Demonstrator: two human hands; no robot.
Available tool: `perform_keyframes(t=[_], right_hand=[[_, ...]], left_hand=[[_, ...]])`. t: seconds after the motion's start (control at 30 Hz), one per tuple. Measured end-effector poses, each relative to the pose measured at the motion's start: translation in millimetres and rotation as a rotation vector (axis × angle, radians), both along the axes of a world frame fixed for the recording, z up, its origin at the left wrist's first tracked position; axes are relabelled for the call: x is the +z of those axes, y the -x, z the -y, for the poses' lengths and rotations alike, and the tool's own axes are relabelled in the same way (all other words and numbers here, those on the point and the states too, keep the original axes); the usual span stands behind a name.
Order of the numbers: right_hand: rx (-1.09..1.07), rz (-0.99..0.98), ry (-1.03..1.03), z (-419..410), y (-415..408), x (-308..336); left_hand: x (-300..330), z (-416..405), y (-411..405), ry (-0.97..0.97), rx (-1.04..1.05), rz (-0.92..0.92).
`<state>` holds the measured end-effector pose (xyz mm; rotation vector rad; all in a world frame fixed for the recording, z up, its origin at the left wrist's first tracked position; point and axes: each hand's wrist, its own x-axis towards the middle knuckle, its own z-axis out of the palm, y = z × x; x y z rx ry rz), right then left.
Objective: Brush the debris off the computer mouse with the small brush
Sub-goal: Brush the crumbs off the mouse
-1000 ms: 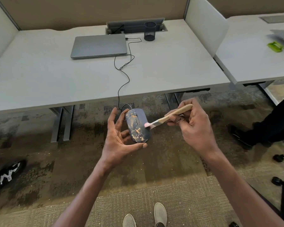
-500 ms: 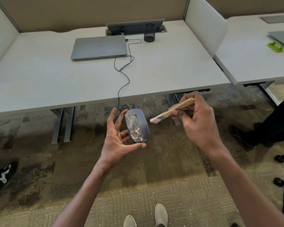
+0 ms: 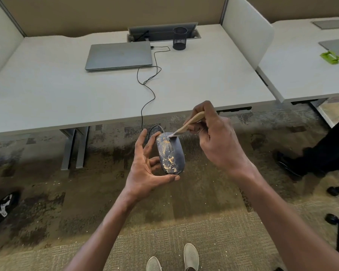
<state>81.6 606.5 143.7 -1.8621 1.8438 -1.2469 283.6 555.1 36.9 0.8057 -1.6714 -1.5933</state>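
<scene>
A dark grey wired computer mouse [image 3: 174, 151] is held in front of the desk edge, above the carpet. Orange-yellow debris is stuck on its left side and lower back. My left hand [image 3: 145, 167] cradles it from below and the left, thumb under its rear end. My right hand [image 3: 215, 137] pinches a small brush [image 3: 190, 122] with a pale wooden handle. The brush's pink-white bristles touch the front top of the mouse, near the scroll wheel.
The mouse's black cable [image 3: 147, 90] runs up over the white desk [image 3: 47, 90] to a closed grey laptop [image 3: 118, 55]. A black mesh pen cup [image 3: 179, 38] stands behind. Another person's leg and shoe [image 3: 309, 155] are at the right; chair castors [image 3: 333, 218] lower right.
My right hand lifted the brush away from the mouse's side, then brought it left and down onto the front top of the mouse. My left hand has kept the mouse nearly still.
</scene>
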Motion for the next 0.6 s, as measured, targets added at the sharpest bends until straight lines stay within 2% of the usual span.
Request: perform_keyframes(t=[0.23,0.47,0.6], right_hand=[[0.064,0.021,-0.102,-14.3,7.0,11.9],[-0.006,-0.024,0.023,-8.1,2.0,18.2],[0.024,-0.064,-0.028,-8.3,-4.9,12.7]], left_hand=[[-1.9,0.9,-0.1,-0.004,0.031,0.026],[-3.4,-0.3,4.0,0.004,0.025,0.025],[-1.8,-1.3,5.6,0.008,0.033,0.007]])
